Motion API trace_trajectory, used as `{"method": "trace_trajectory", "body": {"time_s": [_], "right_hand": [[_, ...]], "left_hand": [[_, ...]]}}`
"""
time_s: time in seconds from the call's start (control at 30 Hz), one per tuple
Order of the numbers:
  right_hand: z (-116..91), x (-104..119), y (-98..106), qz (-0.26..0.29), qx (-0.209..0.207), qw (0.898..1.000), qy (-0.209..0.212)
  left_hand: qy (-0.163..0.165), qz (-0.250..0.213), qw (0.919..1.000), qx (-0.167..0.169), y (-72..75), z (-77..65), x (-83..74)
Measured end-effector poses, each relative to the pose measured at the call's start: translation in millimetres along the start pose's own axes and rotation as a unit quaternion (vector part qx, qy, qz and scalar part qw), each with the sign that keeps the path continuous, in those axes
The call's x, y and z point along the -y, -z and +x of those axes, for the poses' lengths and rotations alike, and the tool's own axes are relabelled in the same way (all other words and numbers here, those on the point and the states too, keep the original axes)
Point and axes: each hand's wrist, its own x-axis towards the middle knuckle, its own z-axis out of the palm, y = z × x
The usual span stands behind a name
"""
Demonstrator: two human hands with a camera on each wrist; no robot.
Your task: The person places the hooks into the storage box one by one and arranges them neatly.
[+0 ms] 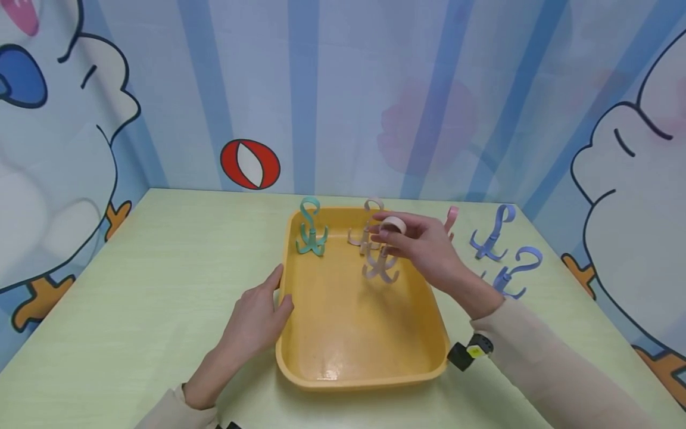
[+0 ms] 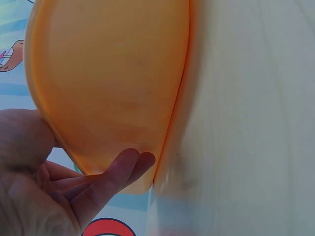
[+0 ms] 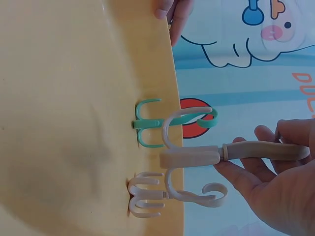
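Observation:
A yellow plastic tray (image 1: 343, 333) lies on the table. My left hand (image 1: 254, 322) grips its left side, thumb over the rim and fingers along the outer wall (image 2: 118, 88). Over the tray's far right part, my right hand (image 1: 429, 250) holds a beige four-claw hanging hook (image 3: 189, 156) by its curved top, claws downward. Behind it a second pale beige hook (image 1: 365, 241) stands in the tray. A green hook (image 1: 311, 238) of the same shape stands at the tray's far left corner.
Right of the tray, two blue-violet hooks (image 1: 489, 243) (image 1: 504, 280) stand on the pale table (image 1: 161, 286). A pink hook (image 1: 452, 218) shows partly behind my right hand. A printed cartoon curtain (image 1: 343, 107) hangs behind the table.

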Motion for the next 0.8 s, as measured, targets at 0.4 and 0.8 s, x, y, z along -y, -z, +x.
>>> {"method": "trace_trajectory", "body": {"time_s": [0.4, 0.8], "right_hand": [[3.3, 1.3, -9.8, 0.019, 0.011, 1.000, 0.002], [12.4, 1.7, -24.7, 0.038, 0.024, 0.999, -0.005]], "left_hand": [[-0.003, 0.002, 1.0000, -0.002, -0.1, -0.2, -0.3], [-0.006, 0.005, 1.0000, -0.004, 0.2, -0.6, 0.4]]}}
